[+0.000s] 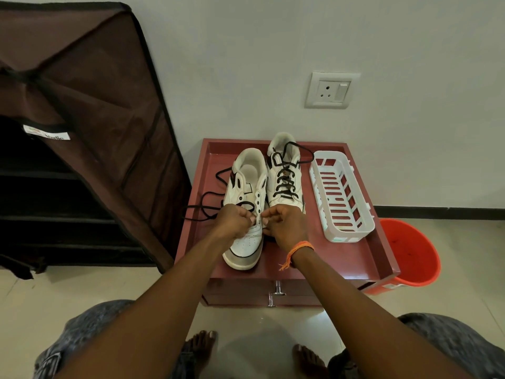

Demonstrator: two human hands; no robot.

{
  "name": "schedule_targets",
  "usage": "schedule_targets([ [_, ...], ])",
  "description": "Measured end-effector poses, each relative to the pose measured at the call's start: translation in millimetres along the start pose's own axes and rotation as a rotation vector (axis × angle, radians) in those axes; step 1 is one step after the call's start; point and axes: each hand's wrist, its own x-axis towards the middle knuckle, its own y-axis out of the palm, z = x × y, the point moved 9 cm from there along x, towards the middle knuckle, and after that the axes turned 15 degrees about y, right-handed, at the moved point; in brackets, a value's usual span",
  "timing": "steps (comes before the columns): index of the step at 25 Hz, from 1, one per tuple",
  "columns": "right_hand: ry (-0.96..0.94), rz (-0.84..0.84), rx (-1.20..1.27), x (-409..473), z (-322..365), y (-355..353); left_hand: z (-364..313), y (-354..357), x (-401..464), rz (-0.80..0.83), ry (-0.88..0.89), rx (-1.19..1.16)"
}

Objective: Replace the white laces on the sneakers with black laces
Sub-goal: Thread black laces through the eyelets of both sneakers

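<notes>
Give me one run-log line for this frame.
step: lacing left sneaker | left hand: pinching black lace | right hand: fingers curled at eyelets, hold unclear | right sneaker: laced black | white basket: beside

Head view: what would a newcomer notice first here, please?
Both hands, the left hand and the right hand, pinch a black lace at the near sneaker on the red cabinet. Behind it stands the laced sneaker, with a white basket to its right.

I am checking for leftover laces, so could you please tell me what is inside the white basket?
Nothing shows inside the white basket: through its slotted bottom only the red tray is visible. The near wall hides the corner behind it.
</notes>
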Motion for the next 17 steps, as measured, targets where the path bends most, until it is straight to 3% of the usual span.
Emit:
schedule_targets([
  [4,0.010,0.017,0.019,-0.6,-0.6,0.4,1.5,-1.7,2.3,-0.141,0.022,0.116],
  [10,0.007,-0.008,0.028,-3.3,0.8,0.0,9.8,-2.3,4.8,-0.241,-0.128,0.113],
  [17,0.003,-0.057,0.003,-4.0,1.2,-1.8,5.2,-6.0,6.0,-0.126,-0.097,0.208],
])
